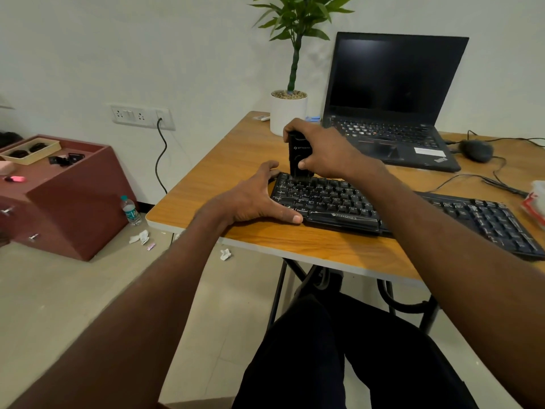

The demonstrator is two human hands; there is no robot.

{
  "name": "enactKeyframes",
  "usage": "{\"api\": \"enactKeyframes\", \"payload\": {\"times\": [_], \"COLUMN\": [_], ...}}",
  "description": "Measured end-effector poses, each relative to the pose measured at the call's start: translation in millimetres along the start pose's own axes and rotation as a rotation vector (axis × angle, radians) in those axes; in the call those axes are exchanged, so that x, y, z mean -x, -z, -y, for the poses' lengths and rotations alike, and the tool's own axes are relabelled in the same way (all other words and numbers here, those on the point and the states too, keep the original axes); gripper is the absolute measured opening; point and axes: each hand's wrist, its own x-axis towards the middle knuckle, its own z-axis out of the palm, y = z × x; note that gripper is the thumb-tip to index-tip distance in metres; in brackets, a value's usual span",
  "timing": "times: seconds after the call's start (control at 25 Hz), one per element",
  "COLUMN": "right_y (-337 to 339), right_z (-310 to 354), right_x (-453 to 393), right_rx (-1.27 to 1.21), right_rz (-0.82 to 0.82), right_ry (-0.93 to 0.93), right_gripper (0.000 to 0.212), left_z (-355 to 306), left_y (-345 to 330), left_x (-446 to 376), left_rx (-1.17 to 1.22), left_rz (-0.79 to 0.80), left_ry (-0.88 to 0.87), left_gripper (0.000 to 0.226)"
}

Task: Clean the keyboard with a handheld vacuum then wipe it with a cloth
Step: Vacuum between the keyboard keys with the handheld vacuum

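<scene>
Gripping the vacuum, right hand cleans the ZEBRONICS keyboard; left hand braces it, fingers straight.

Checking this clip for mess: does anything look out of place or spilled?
Yes. Crumpled paper scraps lie on the floor left of the table, another scrap under its edge, and a water bottle stands on the floor beside the maroon cabinet. The keyboard sits askew to the table edge.

On the counter: one keyboard, one handheld vacuum, one laptop, one mouse, one potted plant, two hands.
</scene>
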Motion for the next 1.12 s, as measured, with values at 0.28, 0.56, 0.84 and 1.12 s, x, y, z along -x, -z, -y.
{"api": "enactKeyframes", "payload": {"times": [0.28,0.56,0.84,1.12], "right_y": [-2,-9,-12,-6], "right_z": [-2,11,9,4], "right_x": [3,-4,0,-2], "right_rx": [-0.052,0.081,0.075,0.009], "right_rz": [-0.022,-0.046,-0.094,0.000], "right_ry": [-0.040,-0.023,-0.024,-0.033], "right_gripper": [0.067,0.065,0.063,0.060], "left_z": [0,1,-1,1], "left_y": [1,0,-1,0], "left_x": [0,-1,1,-1], "left_rx": [-0.007,0.004,0.014,0.035], "left_rz": [-0.003,-0.010,-0.010,-0.008], "left_ry": [0.012,0.014,0.011,-0.016], "left_gripper": [0.152,0.154,0.151,0.154]}}
